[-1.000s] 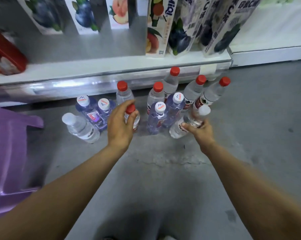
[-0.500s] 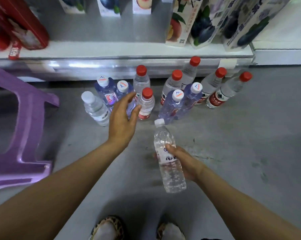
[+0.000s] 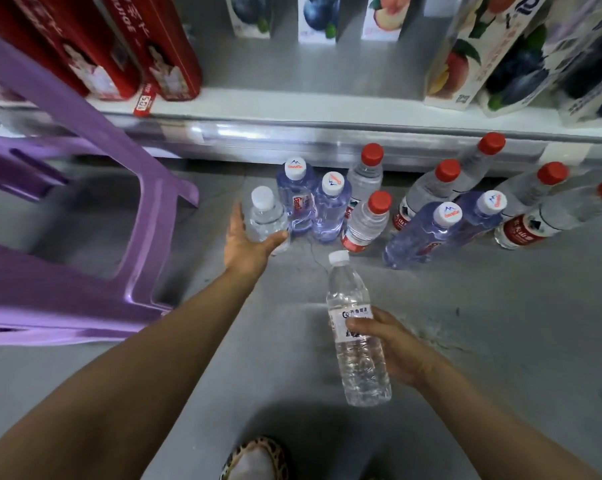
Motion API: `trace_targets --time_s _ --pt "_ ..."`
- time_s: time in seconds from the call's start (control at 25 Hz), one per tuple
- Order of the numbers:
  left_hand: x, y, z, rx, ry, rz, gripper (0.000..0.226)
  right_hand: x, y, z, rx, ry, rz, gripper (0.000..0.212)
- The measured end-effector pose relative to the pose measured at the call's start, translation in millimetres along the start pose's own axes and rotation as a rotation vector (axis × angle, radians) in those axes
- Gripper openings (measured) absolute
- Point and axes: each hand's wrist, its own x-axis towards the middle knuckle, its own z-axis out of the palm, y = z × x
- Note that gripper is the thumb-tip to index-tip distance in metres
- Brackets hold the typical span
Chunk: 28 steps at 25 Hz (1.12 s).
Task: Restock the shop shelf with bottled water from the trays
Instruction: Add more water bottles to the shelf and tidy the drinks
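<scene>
Over the grey floor (image 3: 483, 323), left fingers (image 3: 274, 238) clasp white-capped bottle (image 3: 262, 216), right fingers (image 3: 358, 323) labelled bottle (image 3: 360, 362).

Purple stool (image 3: 67, 299), red boxes (image 3: 119, 46), juice cartons (image 3: 465, 60)

The floor (image 3: 500, 341) is grey and smooth. A purple plastic stool (image 3: 84, 271) is on the left. At the back runs a low white shelf (image 3: 292, 102) with red boxes (image 3: 119, 57) and fruit juice cartons (image 3: 465, 64) on it. Light shines on its silver front edge (image 3: 327, 136).
</scene>
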Motion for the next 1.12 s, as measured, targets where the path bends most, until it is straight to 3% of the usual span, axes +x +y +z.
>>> trace_targets --time_s 0.32,0.52,0.64,0.8,0.88,1.0,1.12 --pt "9 -1 -10 -0.219 -0.123 -0.029 0.068 -5 2 4 0.057 0.08 0.055 0.046" --pt "-68 32 -63 -0.441 -0.253 -0.288 0.069 -79 -18 46 0.178 0.171 0.118 0.054" --pt "-136 84 -96 -0.662 -0.331 -0.423 0.062 -146 -50 80 0.183 0.218 0.138 0.051" --pt "-210 179 -150 -0.859 -0.512 -0.613 0.09 -237 -110 127 0.126 0.246 0.084 0.054" --pt "-244 230 -181 -0.901 -0.537 -0.638 0.092 -287 -152 155 0.1 0.244 0.065 0.05" --pt "-283 308 -224 -0.92 -0.592 -0.609 0.095 -351 -221 191 0.103 0.22 0.045 0.025" --pt "-322 395 -272 -0.947 -0.607 -0.524 0.095 -417 -296 229 0.102 0.192 0.0 0.032"
